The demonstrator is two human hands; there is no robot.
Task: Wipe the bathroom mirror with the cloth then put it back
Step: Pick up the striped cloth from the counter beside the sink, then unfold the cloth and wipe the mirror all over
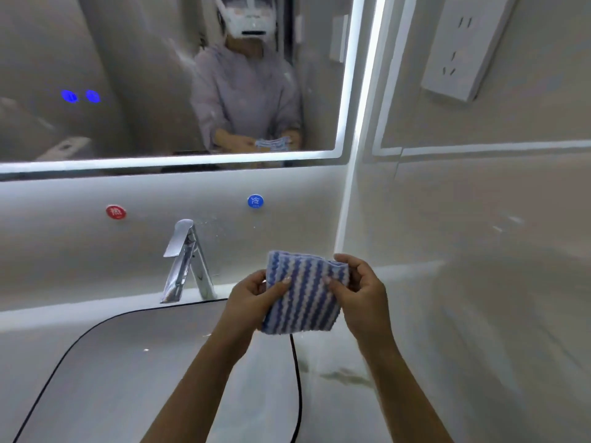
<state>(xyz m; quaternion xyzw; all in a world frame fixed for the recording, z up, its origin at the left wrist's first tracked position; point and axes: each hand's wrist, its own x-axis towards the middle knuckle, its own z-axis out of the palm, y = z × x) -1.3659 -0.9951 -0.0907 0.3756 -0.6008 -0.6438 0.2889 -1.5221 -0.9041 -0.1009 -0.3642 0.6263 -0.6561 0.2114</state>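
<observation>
A ribbed, fluffy cloth (303, 295) in blue and white stripes, its pile soft and matt; a polished chrome tap (185, 260), mirror-bright; a glossy glass mirror (128, 75) with a lit frosted edge; a smooth, satin-white basin (128, 362); pale marble-look counter (351, 394), glossy; a smooth white plastic socket (460, 49).

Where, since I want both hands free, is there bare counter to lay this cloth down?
The counter right of the sink rim, up to the side wall, is bare and looks widest for the cloth. The back ledge left of the faucet is bare too, but narrow. The faucet base crowds the ledge's middle.
</observation>
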